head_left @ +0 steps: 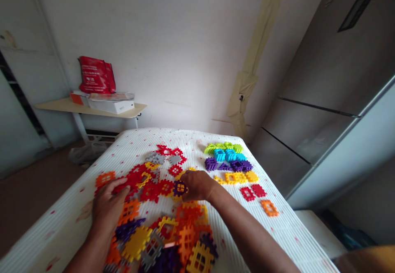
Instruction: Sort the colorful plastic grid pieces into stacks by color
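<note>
Take your right hand (197, 186) as the clock's centre: its fingers are bent in at the purple piece (180, 188) just at nine — whether they are clamped on it, you cannot tell. Your left hand (108, 199), farther out at nine, has thumb and fingers apart beside the red pieces (150, 191). The colour rows look well begun: green row (220, 147) between one and two, blue row (230, 155) and purple row (211, 164) about two, yellow row (236, 178) near three, the red pair (258, 190) at three, one orange piece (269, 208) toward four, all on the white cloth (194, 141). Much appears left, though — the heap (187, 234) at seven mixes orange, yellow, grey and purple, and grey pieces (156, 158) lie among red ones at ten. The red pair and lone orange piece seem the least filled groups; no grey group shows on the right.
</note>
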`<move>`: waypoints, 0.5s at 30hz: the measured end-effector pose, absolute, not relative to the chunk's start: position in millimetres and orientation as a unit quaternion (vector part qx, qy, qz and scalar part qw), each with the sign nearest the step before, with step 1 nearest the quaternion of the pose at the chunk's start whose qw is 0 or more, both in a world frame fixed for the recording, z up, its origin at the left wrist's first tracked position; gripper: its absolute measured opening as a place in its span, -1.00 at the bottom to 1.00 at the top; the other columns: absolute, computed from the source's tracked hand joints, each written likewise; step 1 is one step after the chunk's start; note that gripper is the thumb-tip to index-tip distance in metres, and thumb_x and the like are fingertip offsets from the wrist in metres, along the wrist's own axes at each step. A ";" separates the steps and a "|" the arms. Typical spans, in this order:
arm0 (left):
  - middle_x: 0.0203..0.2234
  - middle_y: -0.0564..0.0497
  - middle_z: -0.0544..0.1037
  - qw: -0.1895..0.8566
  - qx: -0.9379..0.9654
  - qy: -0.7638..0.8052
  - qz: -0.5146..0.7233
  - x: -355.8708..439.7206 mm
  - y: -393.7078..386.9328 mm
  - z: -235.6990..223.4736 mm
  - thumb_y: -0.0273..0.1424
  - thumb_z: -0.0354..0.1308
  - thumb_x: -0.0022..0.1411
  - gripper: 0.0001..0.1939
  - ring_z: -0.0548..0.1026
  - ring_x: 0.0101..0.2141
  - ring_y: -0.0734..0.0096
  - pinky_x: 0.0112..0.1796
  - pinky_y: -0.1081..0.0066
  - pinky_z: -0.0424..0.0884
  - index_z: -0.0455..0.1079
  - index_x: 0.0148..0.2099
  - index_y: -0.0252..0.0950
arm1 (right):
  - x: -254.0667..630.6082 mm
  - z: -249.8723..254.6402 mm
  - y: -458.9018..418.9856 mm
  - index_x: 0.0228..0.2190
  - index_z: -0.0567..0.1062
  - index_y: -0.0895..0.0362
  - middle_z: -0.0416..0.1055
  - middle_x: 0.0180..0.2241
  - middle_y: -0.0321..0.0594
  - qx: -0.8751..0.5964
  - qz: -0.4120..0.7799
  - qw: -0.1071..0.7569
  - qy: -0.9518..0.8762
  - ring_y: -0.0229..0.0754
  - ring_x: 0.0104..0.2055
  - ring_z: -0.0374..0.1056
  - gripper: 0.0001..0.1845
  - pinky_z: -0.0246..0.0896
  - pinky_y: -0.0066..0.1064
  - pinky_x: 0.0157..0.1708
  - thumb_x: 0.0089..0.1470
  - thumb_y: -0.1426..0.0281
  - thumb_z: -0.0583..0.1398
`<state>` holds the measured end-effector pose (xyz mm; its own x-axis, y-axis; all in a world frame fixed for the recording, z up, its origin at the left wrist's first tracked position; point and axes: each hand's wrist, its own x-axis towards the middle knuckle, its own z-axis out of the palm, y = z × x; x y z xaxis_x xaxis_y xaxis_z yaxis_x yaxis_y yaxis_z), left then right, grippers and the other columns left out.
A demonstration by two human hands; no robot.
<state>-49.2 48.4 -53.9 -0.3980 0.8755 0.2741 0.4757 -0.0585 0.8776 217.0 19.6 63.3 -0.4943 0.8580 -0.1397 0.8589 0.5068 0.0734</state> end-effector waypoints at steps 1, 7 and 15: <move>-0.18 -0.06 0.52 0.200 0.511 0.660 0.512 -48.9 48.5 -53.9 -0.19 0.13 0.01 -0.65 0.46 -0.12 0.04 -0.07 0.16 0.34 0.43 -0.16 -0.25 | 224.0 61.0 20.5 -0.20 0.46 0.14 0.45 -0.19 -0.09 0.493 0.002 0.077 0.867 -0.03 -0.22 0.44 -0.54 0.37 -0.31 -0.35 -0.13 0.14 0.25; -0.15 -0.08 0.51 0.206 0.492 0.674 0.511 -47.5 50.7 -56.9 -0.19 0.09 -0.02 -0.62 0.47 -0.12 0.09 -0.05 0.18 0.33 0.42 -0.16 -0.24 | 247.1 42.5 19.7 -0.13 0.41 0.12 0.42 -0.17 -0.13 0.503 0.019 0.077 0.860 -0.06 -0.24 0.43 -0.57 0.33 -0.36 -0.39 -0.10 0.29 0.22; -0.18 -0.07 0.52 0.214 0.487 0.682 0.502 -45.6 45.5 -46.4 -0.20 0.08 -0.04 -0.63 0.45 -0.11 0.12 -0.02 0.18 0.31 0.43 -0.18 -0.24 | 248.2 35.3 13.8 -0.10 0.39 0.08 0.42 -0.14 -0.13 0.557 -0.006 0.039 0.830 -0.06 -0.22 0.43 -0.48 0.31 -0.34 -0.33 -0.09 0.10 0.23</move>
<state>-45.6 45.5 -46.4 -0.4337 0.8792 0.1975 0.4493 0.0210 0.8931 248.2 13.8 35.3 -0.3774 0.9233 -0.0714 0.9242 0.3804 0.0338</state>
